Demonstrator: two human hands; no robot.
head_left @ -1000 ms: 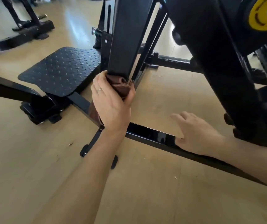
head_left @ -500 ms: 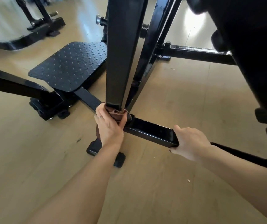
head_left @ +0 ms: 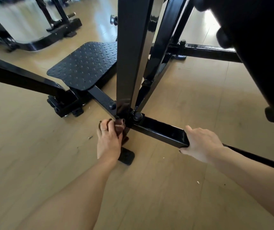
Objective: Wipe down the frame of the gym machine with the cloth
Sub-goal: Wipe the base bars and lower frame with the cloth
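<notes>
A black gym machine frame fills the view, with a tall upright post [head_left: 129, 55] meeting a low floor bar [head_left: 159, 131]. My left hand [head_left: 109, 140] is shut on a brown cloth [head_left: 120, 126], pressed against the foot of the post where it joins the floor bar. My right hand [head_left: 202, 143] rests on the floor bar further right, fingers wrapped over its top and near side. Most of the cloth is hidden under my left hand.
A black checker-plate footplate [head_left: 84, 65] sits left of the post. A rubber foot [head_left: 126, 156] lies just below my left hand. Another machine's base [head_left: 38, 42] stands at the back left. A large black padded part [head_left: 262, 55] overhangs on the right. Wood floor all around.
My left hand slid the cloth down the upright post from mid height to its base. My right hand closed over the floor bar. The view has drawn back and up.
</notes>
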